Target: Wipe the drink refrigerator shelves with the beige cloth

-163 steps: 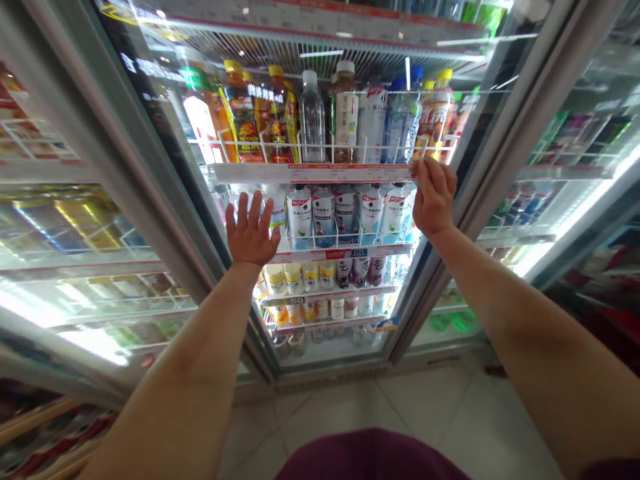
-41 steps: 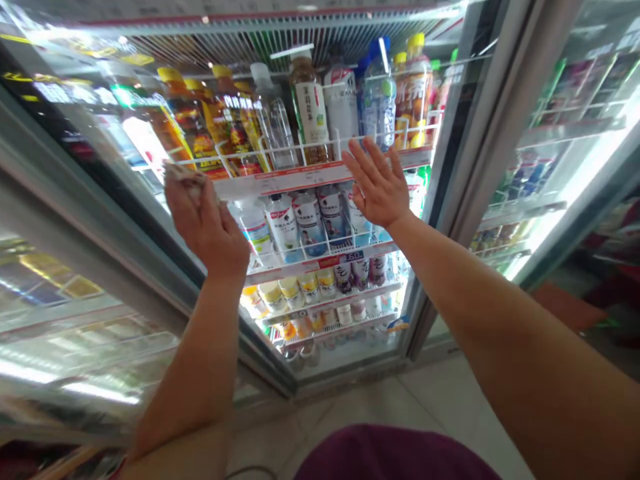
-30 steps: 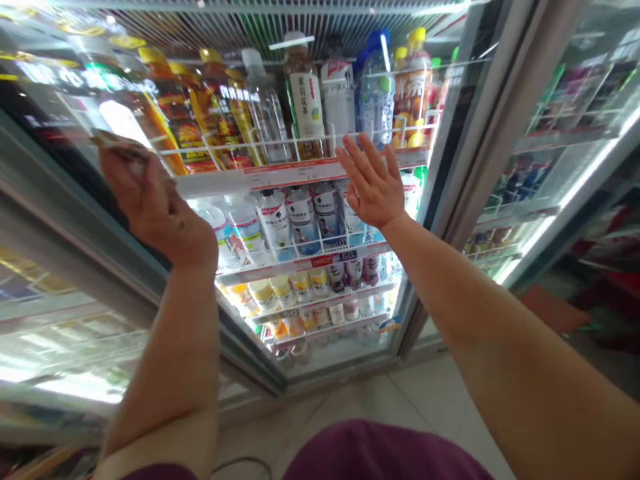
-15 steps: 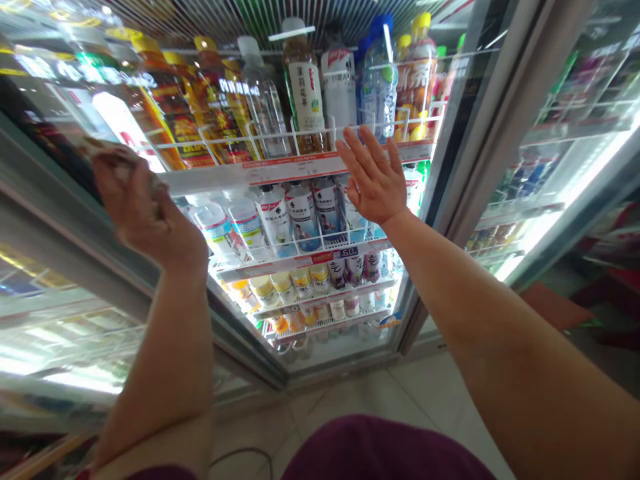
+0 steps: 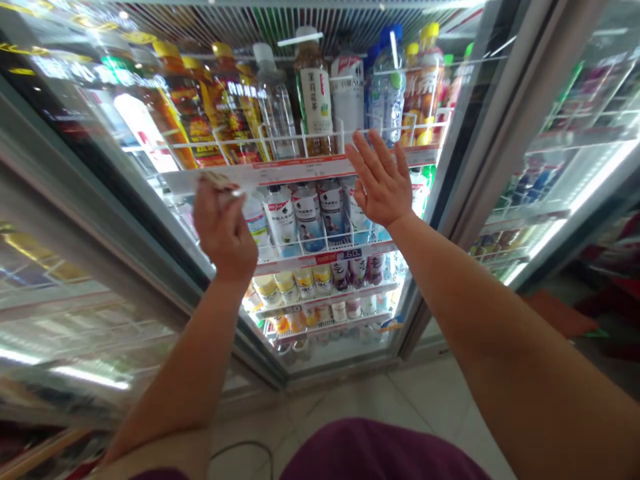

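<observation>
Clearly, the left hand [image 5: 225, 233] has its fingers curled tightly around a crumpled cloth [image 5: 220, 181], which pokes out past the fingertips in front of the left part of the glass door [image 5: 325, 361]. Both are blurred, so I cannot tell for certain whether the cloth touches the pane. Through the glass, a price strip [image 5: 295, 172] runs to the right from just beside the cloth.

On the right, the right hand [image 5: 383, 180] is spread flat at the same door, fingers straight, slightly apart and holding nothing. Behind the pane, a blue-capped bottle [image 5: 390, 87] stands just above that hand, with yellow-capped bottles [image 5: 200, 107] farther left. White-labelled bottles [image 5: 306, 217] line the shelf below, between the two hands. Nearer, a dark cable [image 5: 245, 445] curves across the tiled floor [image 5: 360, 400].
</observation>
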The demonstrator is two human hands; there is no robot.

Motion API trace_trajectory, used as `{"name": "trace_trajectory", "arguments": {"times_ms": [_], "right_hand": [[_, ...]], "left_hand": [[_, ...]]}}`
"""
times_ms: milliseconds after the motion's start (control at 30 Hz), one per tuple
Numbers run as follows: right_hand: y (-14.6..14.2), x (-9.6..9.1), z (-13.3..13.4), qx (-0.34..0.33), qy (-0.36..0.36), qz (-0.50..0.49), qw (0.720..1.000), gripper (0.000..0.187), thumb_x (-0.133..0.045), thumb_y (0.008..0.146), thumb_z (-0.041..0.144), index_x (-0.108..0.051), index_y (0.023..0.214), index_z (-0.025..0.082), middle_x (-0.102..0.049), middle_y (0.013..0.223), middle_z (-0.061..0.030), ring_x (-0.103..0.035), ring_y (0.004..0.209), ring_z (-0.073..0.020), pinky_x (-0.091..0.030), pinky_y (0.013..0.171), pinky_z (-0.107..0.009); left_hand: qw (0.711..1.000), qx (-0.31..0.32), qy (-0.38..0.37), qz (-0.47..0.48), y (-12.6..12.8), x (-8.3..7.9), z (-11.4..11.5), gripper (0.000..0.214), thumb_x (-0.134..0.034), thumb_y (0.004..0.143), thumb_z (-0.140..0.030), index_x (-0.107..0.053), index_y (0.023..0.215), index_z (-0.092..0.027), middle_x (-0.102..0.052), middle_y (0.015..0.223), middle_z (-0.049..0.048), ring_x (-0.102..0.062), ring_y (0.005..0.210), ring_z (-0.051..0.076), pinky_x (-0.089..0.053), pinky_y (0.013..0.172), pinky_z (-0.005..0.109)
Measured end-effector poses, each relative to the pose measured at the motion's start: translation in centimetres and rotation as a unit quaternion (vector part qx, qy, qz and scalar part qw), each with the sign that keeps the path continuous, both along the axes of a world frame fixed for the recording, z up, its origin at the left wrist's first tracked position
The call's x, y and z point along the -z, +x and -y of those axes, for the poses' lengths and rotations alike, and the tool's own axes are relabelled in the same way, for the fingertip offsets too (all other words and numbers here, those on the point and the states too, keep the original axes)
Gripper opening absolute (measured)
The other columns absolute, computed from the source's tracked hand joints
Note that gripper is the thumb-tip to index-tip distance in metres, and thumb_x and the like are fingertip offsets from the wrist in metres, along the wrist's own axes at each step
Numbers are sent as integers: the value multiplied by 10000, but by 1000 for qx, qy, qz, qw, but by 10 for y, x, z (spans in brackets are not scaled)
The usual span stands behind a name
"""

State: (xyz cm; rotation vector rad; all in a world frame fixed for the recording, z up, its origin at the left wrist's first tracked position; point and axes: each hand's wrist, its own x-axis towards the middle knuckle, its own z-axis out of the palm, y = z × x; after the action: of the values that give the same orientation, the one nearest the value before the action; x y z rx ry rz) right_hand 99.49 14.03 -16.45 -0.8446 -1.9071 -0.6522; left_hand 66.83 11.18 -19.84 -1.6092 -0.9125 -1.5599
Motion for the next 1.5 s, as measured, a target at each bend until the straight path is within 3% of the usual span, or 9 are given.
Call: {"name": "trace_trajectory", "arguments": {"times_ms": [133, 267, 467, 700, 900, 1100, 1167, 1333, 1500], "right_hand": [[0, 0, 1, 5, -5, -2, 1000, 585, -360, 998, 350, -398, 1576, 273, -378, 1637, 4, -228, 1579, -287, -53, 1306, -632], [0, 0, 0, 9, -10, 5, 1000, 595, -336, 1001, 335, -373, 1591, 264, -363, 1645, 2, -206, 1585, -287, -35, 1306, -632], [0, -1, 1, 7, -27, 0, 1000, 596, -346, 1002, 369, -368, 1591, 288, -350, 1649, 24, -176, 1592, -280, -16, 1309, -622], [1, -2, 3, 29, -18, 13, 999, 599, -336, 1005, 354, -355, 1599, 277, -348, 1651, 13, -180, 1591, -282, -34, 1310, -617], [-1, -1, 5, 99, 3, 41, 994, 612, -324, 1001, 292, -323, 1612, 270, -347, 1653, -8, -195, 1590, -260, -105, 1309, -606], [0, -1, 7, 125, 15, 53, 991, 629, -344, 995, 287, -290, 1621, 314, -358, 1647, 9, -198, 1590, -255, -159, 1297, -606], [0, 0, 7, 123, 14, 50, 991, 626, -350, 995, 293, -297, 1617, 327, -382, 1635, 3, -205, 1588, -265, -183, 1283, -618], [3, 4, -1, 127, 29, 30, 991, 569, -345, 1012, 335, -385, 1580, 327, -425, 1599, -42, -228, 1577, -295, -248, 1237, -624], [6, 8, -11, 131, 44, 5, 990, 530, -368, 1009, 339, -458, 1531, 311, -469, 1548, -62, -295, 1537, -300, -280, 1187, -605]], "left_hand": [[990, 57, -102, -85, 5, -16, 6, 393, -450, 1055, -490, -730, 1126, -224, -595, 1445, 49, -487, 1421, 271, -361, 1224, 536], [999, -4, -24, 42, -5, -42, 10, 447, -445, 1053, -466, -646, 1303, -154, -454, 1578, 54, -393, 1478, 303, -307, 1189, 605], [992, 49, -98, -68, 32, -4, 7, 392, -421, 1049, -470, -721, 1113, -227, -645, 1382, 66, -530, 1387, 266, -411, 1206, 537], [998, -7, -60, 26, 12, -40, 3, 495, -356, 1061, -552, -645, 1282, -216, -395, 1607, -36, -336, 1511, 295, -263, 1264, 572], [986, 21, -3, -164, 46, 4, 1, 401, -357, 1073, -277, -624, 1370, -243, -484, 1560, 41, -339, 1514, 222, -310, 1252, 489], [996, -2, 73, -53, 31, -39, -8, 479, -270, 1115, -330, -335, 1585, -262, -365, 1631, -13, -268, 1532, 198, -205, 1279, 477], [995, -9, 86, -41, 36, -35, -6, 473, -282, 1117, -333, -333, 1583, -272, -363, 1630, -3, -299, 1512, 201, -249, 1260, 461], [985, 35, -76, -153, 64, 2, -4, 412, -295, 1122, -357, -517, 1467, -331, -524, 1516, 10, -408, 1459, 229, -317, 1220, 475], [991, 21, 11, -133, 36, -37, -27, 444, -243, 1144, -364, -418, 1545, -290, -326, 1646, -30, -236, 1527, 174, -168, 1294, 428]]}}
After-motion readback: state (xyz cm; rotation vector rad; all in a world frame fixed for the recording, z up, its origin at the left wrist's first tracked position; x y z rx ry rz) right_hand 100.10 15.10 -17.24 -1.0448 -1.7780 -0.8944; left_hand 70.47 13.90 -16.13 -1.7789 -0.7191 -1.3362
